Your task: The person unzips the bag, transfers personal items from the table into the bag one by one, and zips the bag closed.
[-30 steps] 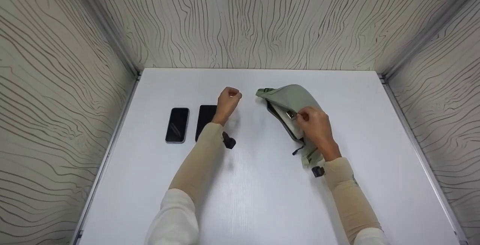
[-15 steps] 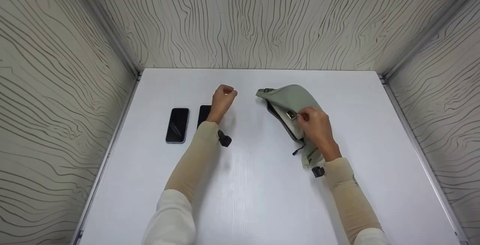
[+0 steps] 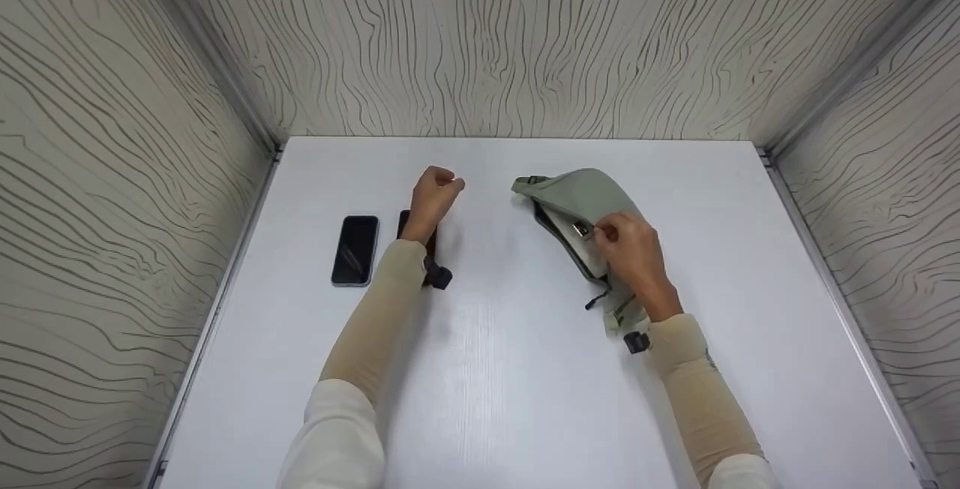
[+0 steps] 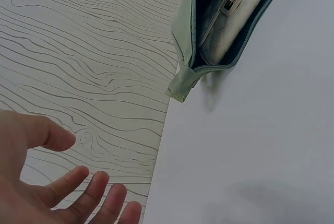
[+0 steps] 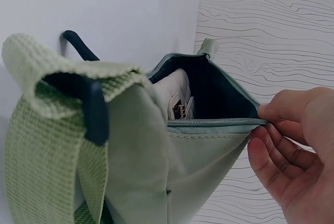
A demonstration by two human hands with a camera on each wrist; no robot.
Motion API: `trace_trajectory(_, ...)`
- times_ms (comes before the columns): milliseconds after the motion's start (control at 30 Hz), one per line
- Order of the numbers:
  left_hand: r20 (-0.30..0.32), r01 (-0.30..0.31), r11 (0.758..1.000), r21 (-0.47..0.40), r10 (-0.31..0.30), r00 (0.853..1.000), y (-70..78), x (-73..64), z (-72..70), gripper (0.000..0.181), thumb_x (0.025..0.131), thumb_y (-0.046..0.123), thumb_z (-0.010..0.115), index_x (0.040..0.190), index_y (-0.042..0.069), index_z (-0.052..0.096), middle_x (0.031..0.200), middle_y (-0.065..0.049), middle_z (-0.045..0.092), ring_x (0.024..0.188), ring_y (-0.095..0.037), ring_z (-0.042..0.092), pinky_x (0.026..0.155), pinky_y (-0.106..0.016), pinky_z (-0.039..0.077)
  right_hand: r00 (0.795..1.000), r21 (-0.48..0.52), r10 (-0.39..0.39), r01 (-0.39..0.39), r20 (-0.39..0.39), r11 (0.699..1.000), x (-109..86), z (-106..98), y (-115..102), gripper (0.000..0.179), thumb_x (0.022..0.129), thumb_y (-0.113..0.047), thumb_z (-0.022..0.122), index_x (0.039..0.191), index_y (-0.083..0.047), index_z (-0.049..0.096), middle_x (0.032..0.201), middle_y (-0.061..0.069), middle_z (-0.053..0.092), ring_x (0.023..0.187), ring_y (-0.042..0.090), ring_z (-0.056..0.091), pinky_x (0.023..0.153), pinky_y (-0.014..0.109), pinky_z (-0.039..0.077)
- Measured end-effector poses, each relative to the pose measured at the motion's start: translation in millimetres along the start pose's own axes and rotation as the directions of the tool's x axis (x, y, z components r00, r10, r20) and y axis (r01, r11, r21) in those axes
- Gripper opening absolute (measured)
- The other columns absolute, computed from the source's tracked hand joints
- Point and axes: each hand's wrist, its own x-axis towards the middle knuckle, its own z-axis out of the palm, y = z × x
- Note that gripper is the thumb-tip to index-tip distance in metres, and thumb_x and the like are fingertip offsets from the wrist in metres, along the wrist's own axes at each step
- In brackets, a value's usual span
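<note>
A sage-green zippered bag (image 3: pixel 589 193) lies on the white table, its zipped mouth open. Inside sits a white quilted purse (image 4: pixel 222 41) with a gold-toned clasp, partly hidden by the bag's walls. Thumb and fingers of my right hand (image 3: pixel 634 253) pinch the edge of the bag's opening and hold it apart. My left hand (image 3: pixel 436 196) is held left of the bag with nothing in it. Its fingers are loosely spread and slightly bent, as the left wrist view shows. Behind that wrist a flat black device (image 3: pixel 406 220) is mostly covered.
Left of the black device lies a phone (image 3: pixel 354 250) with a dark screen. Wood-patterned panels (image 3: pixel 480 46) stand at the back and both sides of the table (image 3: pixel 510 384). A green webbing strap (image 5: pixel 42 156) hangs at the bag's near end.
My left hand has moved left and slightly farther back, away from the bag and over the black device. The right hand and the bag have stayed still.
</note>
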Motion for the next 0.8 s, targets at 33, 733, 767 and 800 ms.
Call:
trace_trajectory(33,0.003,0.003,1.0,0.002,-0.003,1.0,-0.3,0.5,-1.4,0.045,0.101,0.03,0.062,0.136,0.001,0.06,0.134,-0.016,0.063,0.124,-0.031,0.061,0.106,-0.047,0.051,1.0,0.0,0.001,-0.001,0.001,1.0,0.0,0.0,-0.1,0.01,0.097,-0.008,0.074,0.101,0.0,0.078,0.095,0.016,0.075,0.084,0.029,0.072,0.072,0.042,0.058)
trace_trajectory(733,0.006,0.061,0.998,-0.029,-0.061,0.998,-1.6,3.1,-27.7,0.049,0.099,0.031,0.064,0.138,0.002,0.055,0.137,-0.018,0.061,0.124,-0.032,0.06,0.103,-0.046,0.052,1.0,-0.009,0.002,-0.002,0.011,1.0,-0.4,0.6,1.0,0.01,0.098,-0.008,0.074,0.102,0.001,0.077,0.099,0.017,0.075,0.088,0.03,0.071,0.074,0.043,0.058)
trace_trajectory(767,0.007,0.06,0.998,-0.031,-0.06,0.998,-2.2,2.6,-28.7,0.049,0.099,0.031,0.063,0.138,0.002,0.055,0.136,-0.018,0.061,0.124,-0.032,0.06,0.103,-0.047,0.052,1.0,-0.008,0.002,-0.002,0.01,1.0,-0.5,0.6,0.9,0.01,0.097,-0.008,0.074,0.101,0.001,0.078,0.099,0.017,0.075,0.087,0.03,0.071,0.074,0.043,0.058)
trace_trajectory(800,0.01,0.06,0.998,-0.034,-0.059,0.998,-2.8,2.3,-29.7,0.049,0.099,0.031,0.063,0.138,0.003,0.055,0.136,-0.018,0.061,0.124,-0.032,0.06,0.104,-0.047,0.052,1.0,-0.006,0.0,0.0,0.007,1.0,-0.8,0.6,0.7,0.01,0.097,-0.008,0.074,0.101,0.001,0.078,0.099,0.018,0.075,0.087,0.03,0.071,0.073,0.044,0.058)
